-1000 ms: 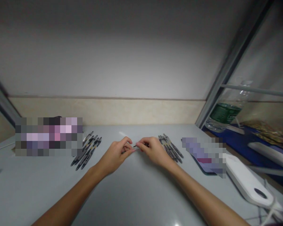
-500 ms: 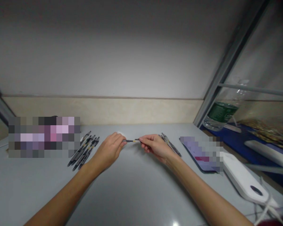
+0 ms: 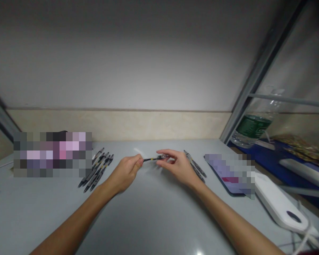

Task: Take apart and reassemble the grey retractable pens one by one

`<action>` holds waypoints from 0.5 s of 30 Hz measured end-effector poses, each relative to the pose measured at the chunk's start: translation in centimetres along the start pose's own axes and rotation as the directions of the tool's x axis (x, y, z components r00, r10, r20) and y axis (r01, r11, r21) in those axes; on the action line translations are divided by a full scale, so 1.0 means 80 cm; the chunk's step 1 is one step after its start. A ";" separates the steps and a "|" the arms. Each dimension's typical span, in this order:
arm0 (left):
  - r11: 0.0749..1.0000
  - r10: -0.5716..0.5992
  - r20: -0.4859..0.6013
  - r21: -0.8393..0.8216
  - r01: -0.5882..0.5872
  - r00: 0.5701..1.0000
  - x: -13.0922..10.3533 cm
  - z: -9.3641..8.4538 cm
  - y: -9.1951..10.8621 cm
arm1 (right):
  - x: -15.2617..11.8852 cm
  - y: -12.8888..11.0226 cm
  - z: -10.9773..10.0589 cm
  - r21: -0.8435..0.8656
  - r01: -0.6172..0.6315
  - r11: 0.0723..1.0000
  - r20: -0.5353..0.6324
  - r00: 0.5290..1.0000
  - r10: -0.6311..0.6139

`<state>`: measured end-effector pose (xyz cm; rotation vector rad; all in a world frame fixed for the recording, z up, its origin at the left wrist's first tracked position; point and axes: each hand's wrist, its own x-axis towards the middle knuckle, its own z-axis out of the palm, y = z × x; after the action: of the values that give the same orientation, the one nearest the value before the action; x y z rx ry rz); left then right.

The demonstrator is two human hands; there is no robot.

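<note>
My left hand point(image 3: 128, 170) is closed around one end of a dark pen point(image 3: 149, 159) with a yellow band, held roughly level above the table. At the pen's other end, my right hand point(image 3: 175, 164) has thumb and forefinger parted, one below and one above the pen. Whether its other fingers touch the pen is hard to make out. Several grey and black pens point(image 3: 95, 173) lie side by side left of my left hand. A smaller group of pens point(image 3: 195, 165) rests just beyond my right wrist.
On the right lie a phone point(image 3: 225, 173), partly blurred out, and a white oblong device point(image 3: 278, 203) with cables. Behind the metal rail point(image 3: 289, 100) is a water bottle point(image 3: 255, 125) with a green label. A pixelated pinkish object point(image 3: 53, 154) occupies the left. A wall rises behind the grey table point(image 3: 149, 219).
My right hand has gone from pinching the pen to having its thumb and forefinger apart. My left hand has rotated so its thumb shows on top, still gripping the pen.
</note>
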<state>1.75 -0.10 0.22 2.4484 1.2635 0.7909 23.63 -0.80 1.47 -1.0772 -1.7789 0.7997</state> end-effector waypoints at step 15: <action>0.980 0.054 -0.001 0.190 -0.052 0.999 -0.001 -0.005 -0.003 | 0.002 0.012 0.006 0.156 -0.277 0.948 0.142 0.956 0.256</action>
<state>1.34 -0.02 0.41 2.6415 1.3379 0.7215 23.48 -0.25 0.53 -1.1880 -1.6443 1.1855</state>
